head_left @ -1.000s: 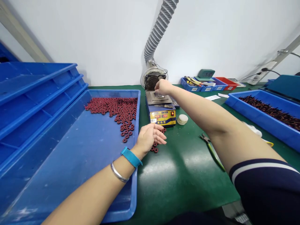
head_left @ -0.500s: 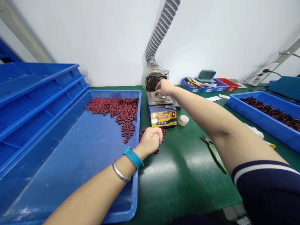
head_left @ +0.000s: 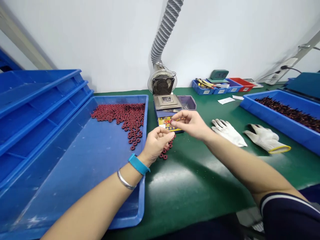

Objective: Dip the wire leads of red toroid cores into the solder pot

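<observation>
My left hand [head_left: 158, 144] is closed, its thumb and fingers pressed together beside the tray's right wall. Whatever it holds is hidden. Just to its right, my right hand [head_left: 192, 124] pinches thumb against fingertips in front of the yellow-fronted heating unit [head_left: 161, 120]. A tiny reddish bit shows at those fingertips, too small to name. Small red-and-black toothed rings [head_left: 163, 156] lie on the table below my left hand. Many more toothed rings [head_left: 120, 115] fill the far part of the big blue tray [head_left: 146, 160]. A metal hot plate [head_left: 160, 104] with a small square inset tops the unit.
Two white gloves [head_left: 228, 133] lie right of my right hand. A blue tray of dark coppery parts [head_left: 287, 111] stands far right. Behind are a fan [head_left: 163, 86] with a grey duct [head_left: 163, 33], a grey bin [head_left: 188, 101] and tool bins [head_left: 203, 90]. Blue trays [head_left: 45, 96] are stacked left.
My right hand has come back from the hot plate toward my left hand. My left thumb now extends from its former fist. The gloves show more fully; the pliers and round white box are out of sight.
</observation>
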The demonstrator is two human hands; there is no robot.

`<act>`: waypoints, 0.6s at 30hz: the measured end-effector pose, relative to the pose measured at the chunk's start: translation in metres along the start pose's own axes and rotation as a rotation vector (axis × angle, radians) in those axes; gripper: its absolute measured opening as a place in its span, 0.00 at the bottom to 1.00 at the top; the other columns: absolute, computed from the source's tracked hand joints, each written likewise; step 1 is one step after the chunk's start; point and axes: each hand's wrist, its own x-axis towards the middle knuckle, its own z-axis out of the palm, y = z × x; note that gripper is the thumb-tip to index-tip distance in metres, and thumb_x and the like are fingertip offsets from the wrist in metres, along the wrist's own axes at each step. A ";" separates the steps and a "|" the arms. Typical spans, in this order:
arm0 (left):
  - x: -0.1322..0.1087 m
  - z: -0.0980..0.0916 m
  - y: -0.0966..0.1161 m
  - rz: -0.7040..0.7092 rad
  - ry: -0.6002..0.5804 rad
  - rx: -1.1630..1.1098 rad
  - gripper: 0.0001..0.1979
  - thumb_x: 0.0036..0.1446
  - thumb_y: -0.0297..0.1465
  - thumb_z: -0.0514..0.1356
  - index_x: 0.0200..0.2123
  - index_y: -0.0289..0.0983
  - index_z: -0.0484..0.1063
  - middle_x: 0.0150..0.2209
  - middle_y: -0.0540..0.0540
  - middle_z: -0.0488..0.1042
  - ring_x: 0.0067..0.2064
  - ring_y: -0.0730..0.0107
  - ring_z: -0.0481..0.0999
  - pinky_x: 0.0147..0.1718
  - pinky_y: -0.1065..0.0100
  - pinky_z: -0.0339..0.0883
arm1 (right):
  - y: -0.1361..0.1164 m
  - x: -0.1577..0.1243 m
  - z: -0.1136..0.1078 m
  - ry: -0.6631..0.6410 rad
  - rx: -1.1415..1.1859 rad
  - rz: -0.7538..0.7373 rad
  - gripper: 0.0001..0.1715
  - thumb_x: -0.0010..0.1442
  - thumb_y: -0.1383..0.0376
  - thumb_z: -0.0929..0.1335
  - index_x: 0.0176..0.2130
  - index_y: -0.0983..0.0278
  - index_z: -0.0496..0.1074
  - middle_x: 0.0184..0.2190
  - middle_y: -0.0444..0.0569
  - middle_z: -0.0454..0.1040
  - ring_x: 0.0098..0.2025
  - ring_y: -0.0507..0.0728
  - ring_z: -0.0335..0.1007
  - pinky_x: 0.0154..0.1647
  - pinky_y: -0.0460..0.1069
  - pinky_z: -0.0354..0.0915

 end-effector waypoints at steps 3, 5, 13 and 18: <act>-0.005 0.003 -0.001 -0.020 -0.031 -0.019 0.19 0.38 0.38 0.70 0.30 0.34 0.68 0.20 0.54 0.70 0.19 0.80 0.67 0.20 0.76 0.63 | 0.014 -0.039 0.017 0.141 -0.068 -0.182 0.13 0.49 0.63 0.74 0.33 0.65 0.71 0.31 0.48 0.77 0.33 0.53 0.76 0.39 0.50 0.73; -0.008 0.006 -0.003 -0.040 -0.054 -0.006 0.19 0.38 0.38 0.70 0.29 0.33 0.68 0.19 0.53 0.70 0.20 0.80 0.67 0.21 0.76 0.64 | 0.019 -0.055 0.026 0.236 -0.167 -0.319 0.09 0.51 0.66 0.72 0.35 0.65 0.71 0.31 0.48 0.76 0.34 0.53 0.74 0.40 0.50 0.72; 0.013 -0.032 0.021 0.043 0.099 0.316 0.14 0.41 0.36 0.68 0.30 0.34 0.72 0.24 0.49 0.74 0.25 0.73 0.73 0.24 0.71 0.67 | 0.047 -0.054 0.004 0.251 -0.417 -0.428 0.09 0.54 0.67 0.69 0.38 0.65 0.70 0.32 0.49 0.75 0.35 0.55 0.72 0.40 0.51 0.70; 0.033 -0.128 0.039 0.120 0.659 1.042 0.09 0.42 0.32 0.68 0.25 0.35 0.72 0.21 0.53 0.68 0.29 0.70 0.69 0.36 0.65 0.64 | 0.085 -0.045 -0.021 0.089 -0.749 0.046 0.07 0.50 0.70 0.69 0.34 0.66 0.71 0.34 0.51 0.75 0.36 0.57 0.73 0.41 0.53 0.69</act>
